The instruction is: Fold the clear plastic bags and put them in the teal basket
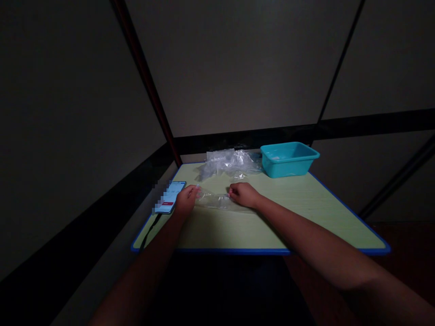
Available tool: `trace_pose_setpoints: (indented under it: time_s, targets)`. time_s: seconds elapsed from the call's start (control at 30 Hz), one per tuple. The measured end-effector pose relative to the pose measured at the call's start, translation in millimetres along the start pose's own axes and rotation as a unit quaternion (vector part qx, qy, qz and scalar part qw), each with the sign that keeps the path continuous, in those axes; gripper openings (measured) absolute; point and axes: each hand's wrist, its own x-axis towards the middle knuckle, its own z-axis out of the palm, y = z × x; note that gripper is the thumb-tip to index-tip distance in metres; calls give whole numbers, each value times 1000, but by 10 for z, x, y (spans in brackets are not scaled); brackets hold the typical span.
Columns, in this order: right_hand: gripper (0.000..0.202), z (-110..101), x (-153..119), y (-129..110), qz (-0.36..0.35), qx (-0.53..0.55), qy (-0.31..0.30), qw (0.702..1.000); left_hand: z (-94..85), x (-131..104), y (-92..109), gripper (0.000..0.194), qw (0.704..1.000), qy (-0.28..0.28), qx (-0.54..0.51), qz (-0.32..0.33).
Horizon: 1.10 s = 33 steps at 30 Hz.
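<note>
A clear plastic bag (217,201) lies stretched between my two hands, low over the middle of the table. My left hand (187,198) pinches its left end, close beside the phone. The fingers of my right hand (242,194) are curled closed on the bag's right part. Behind them, a loose pile of clear plastic bags (227,164) rests at the table's back edge. To the right of that pile stands a turquoise plastic basket (288,166), with something small and pale inside that is too dim to make out.
A phone (170,197) with a lit screen lies at the table's left edge, a black strap (150,231) trailing from it. The pale green table (272,233) has a blue rim. Walls stand behind and to the left.
</note>
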Motion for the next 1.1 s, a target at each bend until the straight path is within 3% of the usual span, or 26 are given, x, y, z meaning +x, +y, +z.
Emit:
trace_pose_setpoints:
  time_s: [0.47,0.9,1.1]
  targets:
    - [8,31,-11,63,-20,71,-26,997,34,23,-88,30,999,-6,-49,-19]
    - [10,55,-15,42,-28,45,-9,999,20,16,-68,19,999,17,-41,-24]
    - [11,37,-39,50,-19,30,-9,999,4,159,6,17,997,-3,-66,-35]
